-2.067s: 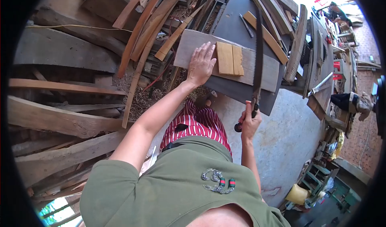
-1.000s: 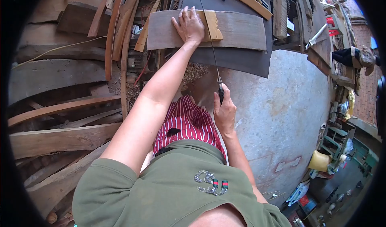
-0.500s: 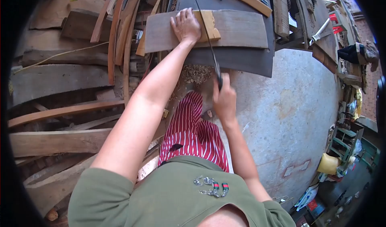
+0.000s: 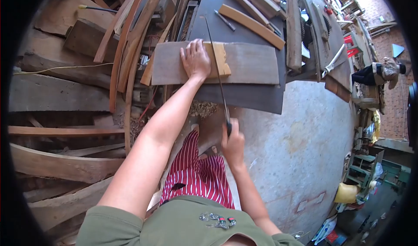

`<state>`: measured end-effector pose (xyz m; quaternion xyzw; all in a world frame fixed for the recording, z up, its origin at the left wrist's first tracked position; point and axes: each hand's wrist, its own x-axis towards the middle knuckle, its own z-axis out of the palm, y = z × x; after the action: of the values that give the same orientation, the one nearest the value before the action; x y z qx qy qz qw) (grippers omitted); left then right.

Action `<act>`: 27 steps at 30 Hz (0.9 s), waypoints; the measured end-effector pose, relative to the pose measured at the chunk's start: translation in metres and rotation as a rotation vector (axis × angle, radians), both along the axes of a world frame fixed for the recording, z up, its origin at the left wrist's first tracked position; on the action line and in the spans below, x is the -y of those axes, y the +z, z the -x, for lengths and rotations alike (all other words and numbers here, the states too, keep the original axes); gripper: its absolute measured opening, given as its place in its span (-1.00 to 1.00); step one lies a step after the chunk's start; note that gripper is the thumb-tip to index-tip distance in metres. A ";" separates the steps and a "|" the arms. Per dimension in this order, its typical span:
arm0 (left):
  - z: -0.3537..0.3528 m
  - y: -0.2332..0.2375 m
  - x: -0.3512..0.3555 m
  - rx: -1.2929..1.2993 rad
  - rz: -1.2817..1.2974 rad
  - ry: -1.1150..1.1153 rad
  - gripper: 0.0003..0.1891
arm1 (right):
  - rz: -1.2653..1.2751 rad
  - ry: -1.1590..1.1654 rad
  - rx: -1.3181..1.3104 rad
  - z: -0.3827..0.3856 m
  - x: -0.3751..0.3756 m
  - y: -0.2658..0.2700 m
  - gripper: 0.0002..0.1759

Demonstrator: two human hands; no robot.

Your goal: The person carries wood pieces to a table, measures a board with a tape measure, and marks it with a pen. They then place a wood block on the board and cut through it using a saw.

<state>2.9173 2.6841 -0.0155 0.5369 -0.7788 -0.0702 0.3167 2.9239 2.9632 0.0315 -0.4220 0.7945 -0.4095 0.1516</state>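
My left hand [image 4: 196, 61] lies flat with fingers spread over the left part of a small yellowish wood block [image 4: 220, 58] and the wide greyish board [image 4: 252, 64] beneath it. The block has a jagged right edge. My right hand [image 4: 233, 145] is closed around the dark handle of a handsaw [image 4: 221, 87]. Its long thin blade crosses the block just right of my left fingers, its tip reaching past the board's far edge. The board rests across a dark flat tabletop [image 4: 257, 98].
A pencil-like rod [image 4: 224, 20] and a curved wood strip [image 4: 252, 27] lie on the tabletop. Long planks [image 4: 65, 162] are stacked at left. Toothed circular blades [image 4: 306, 37] stand at right. Another person [image 4: 385, 71] is at far right. Wood shavings [image 4: 204, 108] lie below the table.
The view has tilted up, so the table, board and hands sit lower in the picture. My left hand stays on the block, and the saw still lies across it in my right hand.
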 end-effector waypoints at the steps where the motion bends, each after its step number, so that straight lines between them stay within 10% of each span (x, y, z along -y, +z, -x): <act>1: 0.001 0.000 0.000 -0.014 0.008 0.003 -0.64 | -0.006 -0.001 0.039 -0.006 -0.024 0.001 -0.84; 27: -0.002 0.006 -0.003 -0.065 -0.002 0.012 -0.68 | -0.048 0.042 0.030 0.020 0.047 -0.015 -0.78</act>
<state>2.9195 2.6870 -0.0099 0.5393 -0.7647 -0.0865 0.3419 2.9043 2.9157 0.0162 -0.4286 0.7929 -0.3932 0.1818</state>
